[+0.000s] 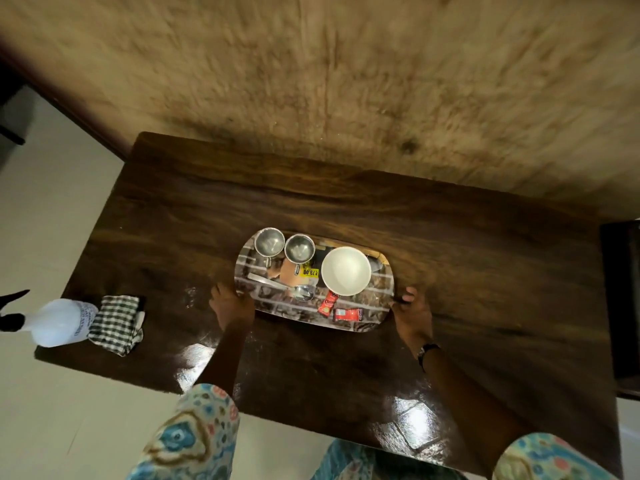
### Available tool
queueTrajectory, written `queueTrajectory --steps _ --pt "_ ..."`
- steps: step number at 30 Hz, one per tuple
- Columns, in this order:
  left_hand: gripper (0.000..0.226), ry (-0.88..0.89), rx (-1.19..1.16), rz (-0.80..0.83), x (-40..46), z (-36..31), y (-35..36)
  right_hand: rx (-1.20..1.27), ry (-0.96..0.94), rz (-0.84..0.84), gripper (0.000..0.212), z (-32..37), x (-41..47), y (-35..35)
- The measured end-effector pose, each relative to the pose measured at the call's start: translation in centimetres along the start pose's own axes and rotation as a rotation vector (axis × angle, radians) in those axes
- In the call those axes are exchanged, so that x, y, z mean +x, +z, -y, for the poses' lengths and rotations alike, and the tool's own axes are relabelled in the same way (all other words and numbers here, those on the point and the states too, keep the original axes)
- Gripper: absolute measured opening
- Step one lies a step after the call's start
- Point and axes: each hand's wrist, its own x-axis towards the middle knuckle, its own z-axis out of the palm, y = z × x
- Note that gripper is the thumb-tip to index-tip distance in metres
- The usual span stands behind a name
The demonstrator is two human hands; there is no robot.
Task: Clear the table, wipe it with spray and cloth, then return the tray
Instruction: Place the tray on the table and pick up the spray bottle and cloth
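Observation:
An oval brick-patterned tray (377,299) lies in the middle of the dark wooden table (485,271). On it stand two steel cups (268,241), a white bowl (345,270), a spoon (302,292) and two red sachets (327,303). My left hand (230,303) grips the tray's left rim. At the right rim, my right hand (412,311) holds the tray with curled fingers. A white spray bottle (60,322) and a green checked cloth (116,323) lie near the table's left front corner.
The table stands against a tan textured wall (346,81). A dark piece of furniture (621,299) is at the right edge. Pale floor (52,202) lies left of the table. The tabletop near me shines with wet-looking reflections (412,424).

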Motion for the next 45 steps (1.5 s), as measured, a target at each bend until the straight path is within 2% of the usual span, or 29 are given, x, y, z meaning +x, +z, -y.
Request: queueTrajectory --steps 2,6,8,12,16,20,25,32,39,43,45 --pt "0.046 0.079 0.038 0.012 -2.6 0.6 -0.9 -0.021 -0.043 -0.01 0.045 -0.1 -1.8 -0.5" --pt "0.054 0.251 0.065 0.075 -4.9 4.0 -1.3 -0.065 -0.186 0.023 0.042 -1.9 -3.5 0.0" --pt "0.056 0.324 0.041 0.046 -6.7 4.6 -2.3 -0.113 -0.245 0.075 0.041 -2.4 -4.0 0.7" --pt "0.058 0.286 -0.076 0.026 -11.0 5.5 -6.2 -0.167 -0.315 0.198 0.043 2.4 -10.0 0.1" --pt "0.048 0.205 -0.23 -0.029 -13.8 8.0 -8.2 -0.217 -0.431 0.287 0.035 4.8 -13.8 1.3" --pt "0.057 0.106 -0.343 -0.052 -15.0 11.9 -10.4 -0.289 -0.464 0.492 0.041 7.4 -17.7 3.9" --pt "0.067 0.002 -0.479 -0.099 -11.8 15.5 -15.1 -0.422 -0.575 0.64 0.039 11.1 -20.3 11.4" --pt "0.086 -0.057 -0.566 -0.209 1.2 22.7 -23.4 -0.558 -0.519 0.715 0.043 14.5 -22.5 30.3" --pt "0.094 0.142 -0.52 -0.042 12.9 24.9 -29.2 -0.699 -0.577 0.592 0.075 14.9 -23.3 43.9" --pt "0.096 0.351 -0.489 0.073 16.7 23.7 -29.9 -0.763 -0.578 0.409 0.082 14.7 -23.2 47.4" --pt "0.089 0.429 -0.486 0.143 17.9 23.3 -29.7 -0.781 -0.559 0.349 0.085 14.6 -23.5 48.4"
